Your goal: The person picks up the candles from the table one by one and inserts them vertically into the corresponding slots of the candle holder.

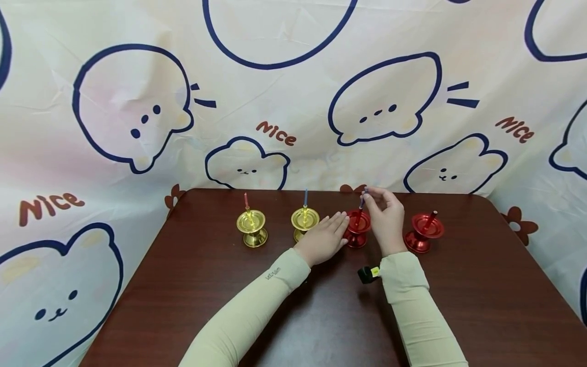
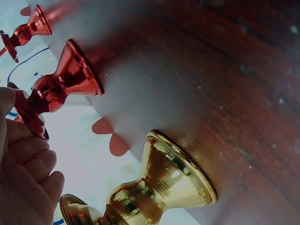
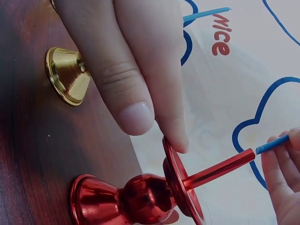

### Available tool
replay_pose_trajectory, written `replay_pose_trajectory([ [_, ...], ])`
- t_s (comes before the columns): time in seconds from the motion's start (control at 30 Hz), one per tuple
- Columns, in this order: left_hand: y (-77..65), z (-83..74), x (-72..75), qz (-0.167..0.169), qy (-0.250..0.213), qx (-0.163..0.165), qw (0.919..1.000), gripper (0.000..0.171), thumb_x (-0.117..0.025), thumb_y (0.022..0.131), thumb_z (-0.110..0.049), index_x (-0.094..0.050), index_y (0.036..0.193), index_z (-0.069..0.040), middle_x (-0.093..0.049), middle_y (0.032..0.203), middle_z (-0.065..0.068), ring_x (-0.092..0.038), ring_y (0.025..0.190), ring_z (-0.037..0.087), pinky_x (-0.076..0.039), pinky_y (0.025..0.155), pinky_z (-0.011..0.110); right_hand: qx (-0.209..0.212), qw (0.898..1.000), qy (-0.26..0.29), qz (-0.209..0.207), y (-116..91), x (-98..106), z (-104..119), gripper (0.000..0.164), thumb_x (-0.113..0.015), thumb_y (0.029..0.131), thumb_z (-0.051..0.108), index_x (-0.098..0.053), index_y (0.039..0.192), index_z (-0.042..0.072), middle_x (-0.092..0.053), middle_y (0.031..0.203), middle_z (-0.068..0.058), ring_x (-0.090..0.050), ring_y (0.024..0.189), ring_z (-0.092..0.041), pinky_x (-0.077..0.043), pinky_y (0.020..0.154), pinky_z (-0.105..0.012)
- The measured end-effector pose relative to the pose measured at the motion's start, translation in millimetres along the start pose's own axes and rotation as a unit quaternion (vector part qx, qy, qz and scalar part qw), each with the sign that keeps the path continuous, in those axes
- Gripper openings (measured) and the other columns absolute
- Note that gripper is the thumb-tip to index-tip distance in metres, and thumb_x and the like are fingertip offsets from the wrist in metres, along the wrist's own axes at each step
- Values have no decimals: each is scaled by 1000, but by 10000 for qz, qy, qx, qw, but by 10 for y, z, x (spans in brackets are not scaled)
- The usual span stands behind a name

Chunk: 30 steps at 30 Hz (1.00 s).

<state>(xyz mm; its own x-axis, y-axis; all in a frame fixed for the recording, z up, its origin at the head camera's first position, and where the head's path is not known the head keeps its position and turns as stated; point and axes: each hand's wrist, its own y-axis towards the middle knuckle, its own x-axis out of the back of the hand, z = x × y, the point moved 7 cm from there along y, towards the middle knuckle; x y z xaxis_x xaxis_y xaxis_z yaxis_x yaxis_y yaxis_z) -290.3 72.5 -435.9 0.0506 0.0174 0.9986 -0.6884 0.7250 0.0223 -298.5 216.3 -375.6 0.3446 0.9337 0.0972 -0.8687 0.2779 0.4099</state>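
Four metal candle holders stand in a row on the table; my hands are at the third, a red candle holder (image 1: 356,224). My left hand (image 1: 323,237) pinches the rim of its dish (image 3: 176,173) between thumb and fingers, as the left wrist view also shows. Above the dish, my right hand (image 1: 387,214) pinches a thin blue candle (image 3: 272,144) between its fingertips. The candle's lower end meets the top of the upright red tube (image 3: 220,168) rising from the dish. In the head view my right fingers cover the candle's upper part.
Left of my hands stand a gold holder with a blue candle (image 1: 305,198) and another with a red candle (image 1: 246,200). A second red holder (image 1: 424,232) with a red tube stands to the right. Behind the dark wooden table (image 1: 183,285) hangs a printed cloth (image 1: 302,92).
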Motion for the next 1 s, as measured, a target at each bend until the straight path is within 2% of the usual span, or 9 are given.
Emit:
replay_pose_trajectory([
  [0.17, -5, -6, 15, -3, 61, -19, 10000, 60, -39, 111, -38, -30, 159, -5, -27, 165, 13, -22, 154, 25, -24, 122, 39, -31, 9998, -189, 96, 0, -12, 22, 27, -68, 99, 15, -70, 121, 0, -72, 111, -16, -68, 94, -21, -54, 82, -14],
  [0.37, -4, -1, 10, -14, 11, 19, 10000, 59, -40, 111, -37, -30, 160, -5, -26, 166, 12, -21, 154, 24, -22, 123, 38, -82, 9987, -473, 196, -11, -16, 15, 28, -67, 100, 18, -69, 123, 3, -72, 112, -12, -67, 99, -19, -53, 85, -13],
  [0.63, -5, 2, 22, -46, 65, 55, 10000, 59, -39, 111, -38, -30, 159, -5, -27, 165, 12, -21, 154, 23, -23, 123, 37, -79, 9994, -309, 98, -33, -10, -35, 27, -66, 100, 13, -68, 125, 3, -71, 113, -14, -67, 99, -19, -52, 87, -14],
  [1.0, 0, -4, 5, -69, 89, 42, 9999, 59, -39, 111, -37, -30, 159, -5, -27, 165, 12, -22, 154, 23, -23, 123, 37, 143, 9992, -342, 125, -41, -30, -78, 25, -65, 100, 13, -67, 123, 2, -71, 110, -13, -68, 98, -16, -53, 87, -14],
])
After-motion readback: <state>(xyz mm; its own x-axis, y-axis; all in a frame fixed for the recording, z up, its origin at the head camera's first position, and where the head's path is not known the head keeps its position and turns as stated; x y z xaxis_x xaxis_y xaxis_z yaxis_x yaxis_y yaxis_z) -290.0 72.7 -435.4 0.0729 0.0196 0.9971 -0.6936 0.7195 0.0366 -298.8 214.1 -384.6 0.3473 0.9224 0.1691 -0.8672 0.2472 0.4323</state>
